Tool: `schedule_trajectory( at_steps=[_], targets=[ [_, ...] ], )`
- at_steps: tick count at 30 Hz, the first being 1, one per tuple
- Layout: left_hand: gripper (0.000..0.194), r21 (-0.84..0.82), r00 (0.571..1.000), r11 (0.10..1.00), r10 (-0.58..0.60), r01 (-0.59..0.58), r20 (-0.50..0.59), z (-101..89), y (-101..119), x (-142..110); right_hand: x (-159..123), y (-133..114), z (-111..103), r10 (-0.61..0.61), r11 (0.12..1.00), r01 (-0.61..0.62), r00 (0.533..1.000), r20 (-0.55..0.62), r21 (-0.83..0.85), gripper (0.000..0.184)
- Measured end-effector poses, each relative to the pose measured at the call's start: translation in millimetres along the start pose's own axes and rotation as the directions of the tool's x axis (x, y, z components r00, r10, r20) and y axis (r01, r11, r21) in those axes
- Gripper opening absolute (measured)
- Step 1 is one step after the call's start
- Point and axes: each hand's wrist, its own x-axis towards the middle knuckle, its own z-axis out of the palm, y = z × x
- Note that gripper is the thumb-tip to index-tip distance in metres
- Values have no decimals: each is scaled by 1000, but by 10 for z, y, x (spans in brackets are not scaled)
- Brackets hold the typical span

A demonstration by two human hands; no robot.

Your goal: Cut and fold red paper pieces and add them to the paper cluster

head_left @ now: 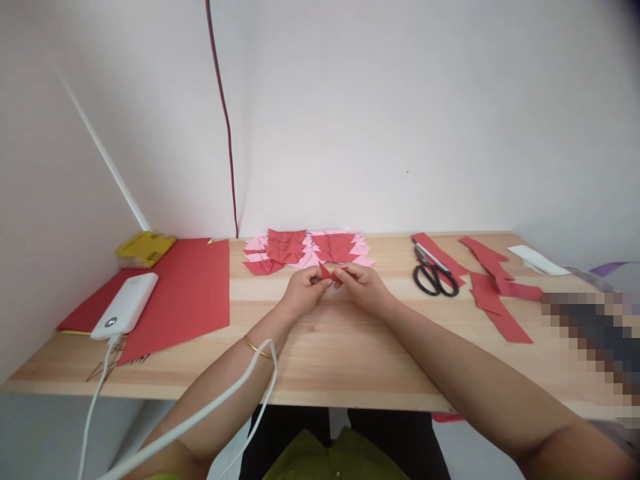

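Observation:
Between my two hands, above the middle of the wooden table, is a small piece of folded red paper (325, 271). My left hand (303, 291) pinches its left side between thumb and fingers. On the right side, my right hand (363, 287) grips the same piece, and the fingertips of both hands nearly meet. Just behind the hands lie rows of folded red paper pieces (286, 247) and pink folded pieces (311, 257), pointed at their ends. The fingers partly hide the piece I hold.
Scissors (436, 277) with black handles and red paper strips (500, 307) lie at right, near a white strip (537, 260). Left are large red sheets (190, 293), a white power bank (126, 305) and a yellow packet (146, 249). A white cable (200, 415) crosses before my left forearm.

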Motion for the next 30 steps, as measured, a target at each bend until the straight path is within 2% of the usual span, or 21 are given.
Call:
schedule_trajectory(
  at_steps=[4,10,16,19,23,26,30],
  targets=[
    [16,-13,1000,1000,-4,4,4,6,17,-2,4,-17,-18,28,1000,-28,1000,-12,-6,40],
    [21,-14,998,998,-54,54,-17,3,-28,4,10,28,10,18,998,-18,1000,10,59,23],
    [19,-39,997,998,-56,58,43,6,-18,1,5,10,2,34,999,-35,999,-33,-32,30],
    [20,-33,996,997,-62,64,56,12,-14,2,9,-7,10,25,999,-24,999,-24,33,27],
    [18,99,999,995,31,-35,43,7,-32,2,16,12,39,-17,988,15,1000,13,156,20],
    [15,214,995,972,90,-97,43,1,-38,0,13,20,38,-24,996,24,1000,6,90,17],
    [13,212,994,972,86,-100,73,5,-24,-2,1,-11,11,-21,1000,21,1000,-5,17,27]
  ],
)
